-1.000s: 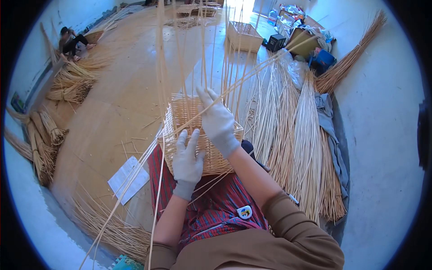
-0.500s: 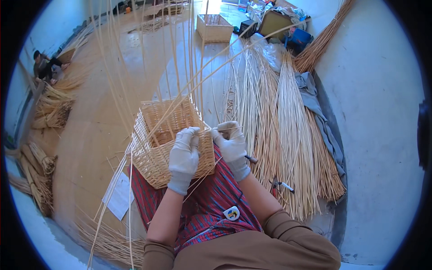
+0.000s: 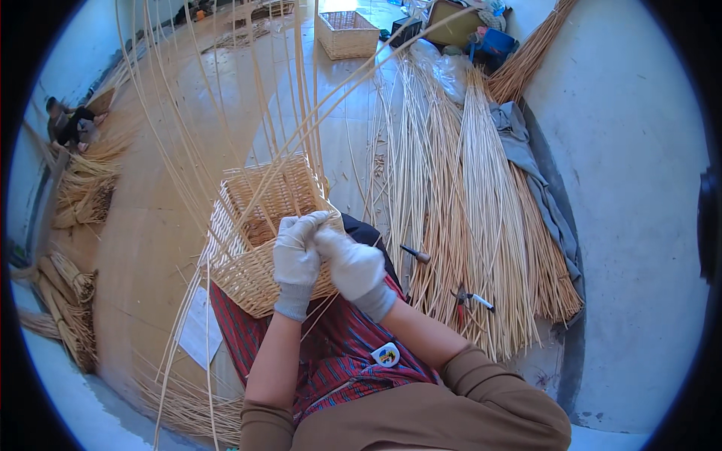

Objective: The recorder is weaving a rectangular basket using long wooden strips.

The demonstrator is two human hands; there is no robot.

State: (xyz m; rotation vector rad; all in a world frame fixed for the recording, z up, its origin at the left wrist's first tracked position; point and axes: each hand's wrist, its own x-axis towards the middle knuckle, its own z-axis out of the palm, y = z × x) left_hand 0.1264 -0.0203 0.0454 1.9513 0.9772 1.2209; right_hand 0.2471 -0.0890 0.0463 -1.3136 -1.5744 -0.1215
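A half-woven wicker basket [image 3: 244,274], pale and boxy, rests tilted on my lap, its long upright canes [image 3: 259,83] rising from the far and left sides. Two canes cross diagonally above it. Both my hands wear white knitted gloves. My left hand [image 3: 297,252] is closed at the near rim by the right corner, fingertips bent together; what they pinch is hidden. Right beside it, touching or nearly so, my right hand [image 3: 350,267] is smeared by motion, its fingers curled in but unclear. A red striped cloth [image 3: 338,383] covers my lap, with a white round tape measure [image 3: 386,355] on it.
To the right lie long bundles of cane [image 3: 481,225], with a wooden-handled awl [image 3: 415,254] and red-handled pruning shears [image 3: 461,301] near them. A finished basket [image 3: 347,34] stands far ahead. Another person [image 3: 69,124] sits at far left beside straw bundles [image 3: 86,188].
My right hand has moved left, from beyond the basket's corner to against my left hand. The basket and left hand sit slightly further left in view. The awl now shows fully.
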